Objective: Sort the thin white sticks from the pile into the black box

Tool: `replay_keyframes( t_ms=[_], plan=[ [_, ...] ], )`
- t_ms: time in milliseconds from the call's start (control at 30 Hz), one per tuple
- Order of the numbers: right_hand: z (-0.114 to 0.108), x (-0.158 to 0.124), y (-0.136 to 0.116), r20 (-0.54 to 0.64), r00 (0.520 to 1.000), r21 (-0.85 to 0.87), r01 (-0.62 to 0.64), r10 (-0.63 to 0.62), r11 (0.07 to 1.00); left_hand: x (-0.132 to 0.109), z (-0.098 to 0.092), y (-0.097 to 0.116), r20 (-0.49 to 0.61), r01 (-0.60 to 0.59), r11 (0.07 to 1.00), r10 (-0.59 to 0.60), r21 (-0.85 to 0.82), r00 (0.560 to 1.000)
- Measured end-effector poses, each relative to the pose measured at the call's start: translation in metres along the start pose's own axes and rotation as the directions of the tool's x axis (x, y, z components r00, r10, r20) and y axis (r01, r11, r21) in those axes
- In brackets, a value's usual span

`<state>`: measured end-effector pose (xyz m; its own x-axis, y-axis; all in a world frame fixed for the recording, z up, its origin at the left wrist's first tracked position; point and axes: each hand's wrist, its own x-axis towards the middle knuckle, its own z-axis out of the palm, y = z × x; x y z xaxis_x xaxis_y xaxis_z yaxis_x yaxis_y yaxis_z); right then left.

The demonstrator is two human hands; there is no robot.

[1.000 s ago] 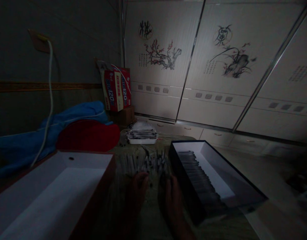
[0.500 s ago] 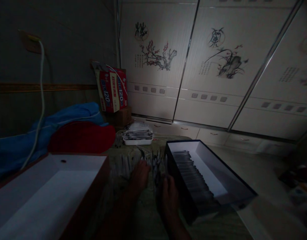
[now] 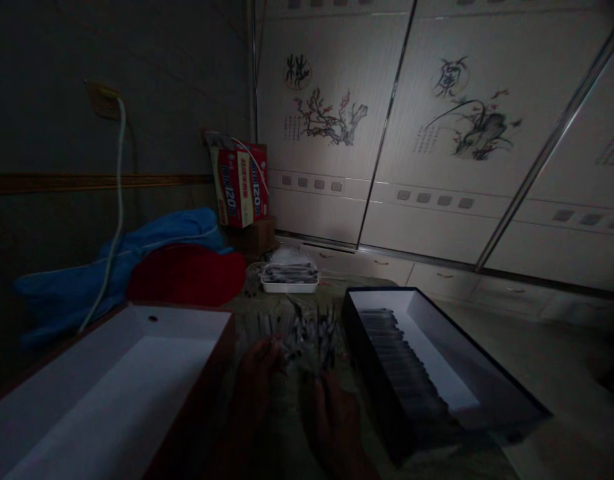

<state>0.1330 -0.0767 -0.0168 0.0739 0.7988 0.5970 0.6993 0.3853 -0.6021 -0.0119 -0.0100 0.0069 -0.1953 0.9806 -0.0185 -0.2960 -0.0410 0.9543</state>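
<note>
In the dim head view, my left hand [image 3: 259, 367] is closed in a pinch at the near edge of a cluster of thin pen-like sticks [image 3: 317, 330]. Its fingertips meet a small pale piece I cannot make out. My right hand [image 3: 337, 407] is closed too, lower and to the right, its fingertips at the near end of the cluster; what they grip is blurred. To its right stands an open dark box [image 3: 451, 353] with a white inside. Many slim dark pen-like sticks [image 3: 404, 363] lie packed side by side along its left part.
On the left is an open reddish-brown box [image 3: 181, 360] with a white lining. Behind it lie a red cushion-like thing [image 3: 187, 273] and blue cloth [image 3: 161, 230]. A white tray [image 3: 290, 288] of similar sticks sits at the table's back. A cable [image 3: 121, 167] hangs from a wall socket.
My view has swung slightly left. My left hand has drawn back toward me from the cluster. My right hand is lower, and the pale thin stick upright at its fingers no longer shows.
</note>
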Motion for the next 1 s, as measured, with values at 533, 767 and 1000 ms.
replay_keyframes(
  t_ms=[533,767,1000],
  plan=[
    [-0.002,0.0,-0.011,0.108,0.986,-0.112,0.138,-0.126,0.984,-0.007,-0.004,0.008,-0.091,-0.011,1.0,0.011,0.007,0.996],
    [0.0,-0.001,-0.01,0.126,0.985,-0.135,0.138,-0.121,0.981,-0.01,-0.004,0.01,-0.096,-0.027,0.999,0.029,0.018,0.995],
    [0.003,-0.001,-0.006,0.127,0.986,-0.167,0.133,-0.112,0.977,-0.015,-0.003,0.0,0.012,-0.016,0.993,0.015,0.116,1.0]
  ],
)
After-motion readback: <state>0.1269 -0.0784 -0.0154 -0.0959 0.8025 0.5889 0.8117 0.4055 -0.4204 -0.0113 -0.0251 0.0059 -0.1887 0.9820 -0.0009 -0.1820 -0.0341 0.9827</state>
